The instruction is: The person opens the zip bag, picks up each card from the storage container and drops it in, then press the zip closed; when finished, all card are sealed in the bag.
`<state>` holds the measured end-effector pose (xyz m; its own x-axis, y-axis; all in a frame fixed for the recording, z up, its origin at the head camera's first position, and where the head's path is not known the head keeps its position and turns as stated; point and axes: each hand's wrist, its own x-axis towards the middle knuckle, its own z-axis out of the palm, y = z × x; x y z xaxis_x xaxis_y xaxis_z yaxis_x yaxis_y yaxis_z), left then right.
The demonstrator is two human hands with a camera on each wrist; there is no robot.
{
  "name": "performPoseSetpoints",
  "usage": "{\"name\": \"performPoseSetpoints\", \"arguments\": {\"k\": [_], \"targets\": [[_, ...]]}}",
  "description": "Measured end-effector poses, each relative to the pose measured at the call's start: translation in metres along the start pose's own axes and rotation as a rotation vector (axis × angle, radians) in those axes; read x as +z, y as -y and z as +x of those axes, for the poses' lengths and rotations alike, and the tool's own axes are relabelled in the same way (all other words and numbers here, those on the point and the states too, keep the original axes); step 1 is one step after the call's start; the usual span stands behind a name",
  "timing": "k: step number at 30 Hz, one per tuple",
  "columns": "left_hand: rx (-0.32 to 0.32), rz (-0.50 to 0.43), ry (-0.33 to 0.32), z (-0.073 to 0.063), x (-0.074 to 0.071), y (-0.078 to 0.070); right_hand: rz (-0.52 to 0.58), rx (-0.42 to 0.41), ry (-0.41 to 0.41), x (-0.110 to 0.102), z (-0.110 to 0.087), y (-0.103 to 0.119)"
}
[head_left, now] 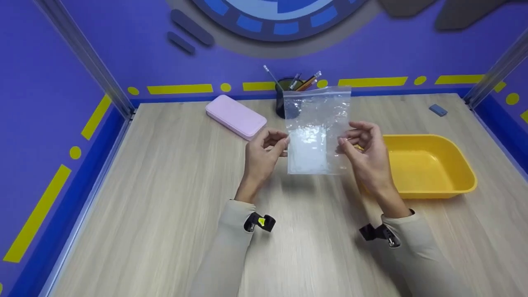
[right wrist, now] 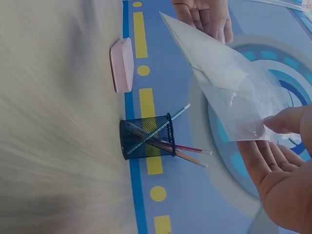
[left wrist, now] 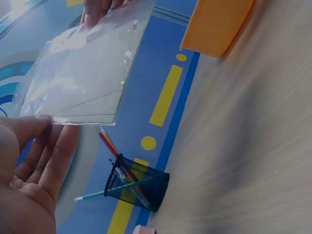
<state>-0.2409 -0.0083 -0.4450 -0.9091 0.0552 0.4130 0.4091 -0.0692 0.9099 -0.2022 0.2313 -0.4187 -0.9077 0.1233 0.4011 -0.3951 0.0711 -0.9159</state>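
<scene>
A clear zip bag (head_left: 317, 109) with a stack of white sheets (head_left: 307, 152) inside is held upright above the table, its zip edge at the top. My left hand (head_left: 264, 159) pinches the bag's left edge between thumb and fingers. On the opposite edge, my right hand (head_left: 369, 159) pinches the clear plastic beside the sheets. The left wrist view shows the thumb of the left hand (left wrist: 34, 161) over a corner of the bag (left wrist: 83, 78). In the right wrist view the right hand (right wrist: 285, 165) grips the other edge.
A yellow tub (head_left: 429, 169) stands on the table at the right, partly behind my right hand. Behind the bag is a black mesh cup (head_left: 280, 103) of pencils. A pink case (head_left: 236, 116) lies back left, and a small blue-grey block (head_left: 438, 110) back right.
</scene>
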Motion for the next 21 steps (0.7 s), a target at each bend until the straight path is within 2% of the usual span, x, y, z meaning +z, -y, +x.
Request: {"name": "performPoseSetpoints", "arguments": {"k": [4, 10, 21], "targets": [[-0.004, 0.056, -0.021, -0.004, -0.006, 0.005, 0.018, 0.046, 0.016, 0.006, -0.003, -0.006], [-0.034, 0.102, -0.038, -0.010, -0.017, 0.016, -0.084, 0.053, 0.113, 0.011, -0.005, -0.022], [-0.147, 0.144, -0.025, -0.012, -0.028, 0.031, -0.261, 0.199, 0.268, 0.015, -0.007, -0.047]]}}
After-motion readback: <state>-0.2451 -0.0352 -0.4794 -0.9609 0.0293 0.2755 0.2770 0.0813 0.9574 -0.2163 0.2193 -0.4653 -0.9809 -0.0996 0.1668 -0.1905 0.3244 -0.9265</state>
